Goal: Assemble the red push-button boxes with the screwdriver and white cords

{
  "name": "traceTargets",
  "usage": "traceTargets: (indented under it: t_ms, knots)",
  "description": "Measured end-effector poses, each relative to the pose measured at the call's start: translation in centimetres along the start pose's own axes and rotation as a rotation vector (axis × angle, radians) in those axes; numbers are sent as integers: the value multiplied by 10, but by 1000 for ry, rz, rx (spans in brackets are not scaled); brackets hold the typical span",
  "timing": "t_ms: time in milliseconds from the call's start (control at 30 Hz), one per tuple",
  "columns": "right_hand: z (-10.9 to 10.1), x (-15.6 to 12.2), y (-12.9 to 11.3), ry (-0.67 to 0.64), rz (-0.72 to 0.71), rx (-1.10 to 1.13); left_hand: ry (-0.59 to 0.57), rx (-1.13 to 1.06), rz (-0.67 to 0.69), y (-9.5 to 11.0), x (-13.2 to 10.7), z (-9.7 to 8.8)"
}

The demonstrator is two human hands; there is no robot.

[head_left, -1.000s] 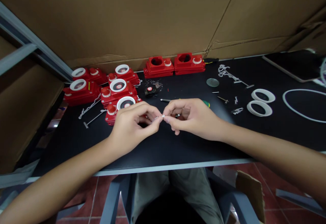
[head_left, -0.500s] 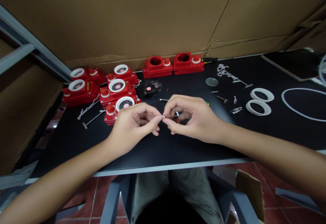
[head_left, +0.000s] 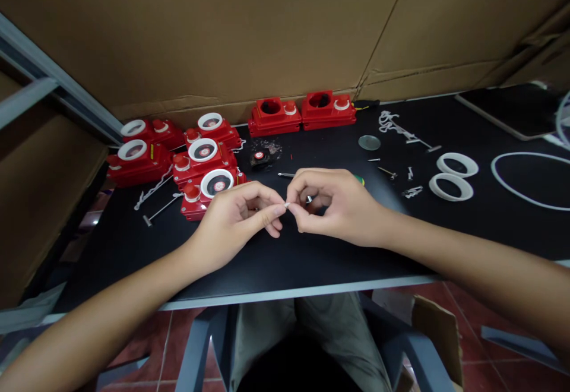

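Observation:
My left hand (head_left: 243, 217) and my right hand (head_left: 336, 205) meet over the middle of the table. Their thumbs and forefingers pinch a tiny whitish piece (head_left: 286, 205), too small to name. A shiny metal bit (head_left: 309, 199) shows between the right fingers; I cannot tell if it is held or lies behind them. Beyond the right hand lies a screwdriver (head_left: 285, 174), its shaft tip and part of its green handle (head_left: 360, 180) in sight and its middle covered. Close to the left hand is a red housing with a white ring (head_left: 196, 205).
Several red housings (head_left: 142, 166) stand at the left; two with open round holes (head_left: 327, 113) are against the cardboard (head_left: 249, 35). A black part (head_left: 260, 157), glass disc (head_left: 369, 142), screws (head_left: 387, 173), white rings (head_left: 452, 187) and a white loop (head_left: 494, 181) lie about.
The fingertips have shifted slightly around the tiny piece, and the right thumb and forefinger are closer together. Everything on the table stays where it was.

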State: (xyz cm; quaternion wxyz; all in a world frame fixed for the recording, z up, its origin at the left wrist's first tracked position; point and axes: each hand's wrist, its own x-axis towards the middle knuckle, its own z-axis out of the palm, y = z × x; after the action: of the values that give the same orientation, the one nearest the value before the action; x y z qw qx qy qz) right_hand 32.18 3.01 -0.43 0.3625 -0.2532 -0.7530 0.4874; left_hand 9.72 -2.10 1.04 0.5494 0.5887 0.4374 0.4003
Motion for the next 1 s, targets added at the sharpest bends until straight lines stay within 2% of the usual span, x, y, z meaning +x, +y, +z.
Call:
traceTargets:
  t_ms: [100, 200, 467, 633, 733, 833, 900, 933, 1000]
  knots:
    - [-1, 1, -1, -102, 194, 211, -3, -8, 3, -1, 0, -1]
    - [-2, 2, -2, -146, 288, 351, -15, -12, 7, -1, 0, -1]
    - [-5, 6, -3, -214, 376, 554, -64, -16, 24, 1, 0, -1]
    - [-4, 7, -1, -187, 354, 547, -91, -99, -14, 3, 1, -1]
    - [-2, 3, 2, -78, 194, 399, -72, -150, -39, 3, 1, -1]
    - [-2, -1, 4, 59, -215, -29, -48, -184, -54, 1, 2, -1]
    - [-3, -2, 4, 97, -453, -302, -39, -198, -60, 0, 2, -1]
    - [-4, -2, 5, 106, -525, -382, -36, -203, -61, -1, 2, -1]
    - [-5, -2, 5, 117, -573, -441, -25, -206, -65, -1, 2, -1]
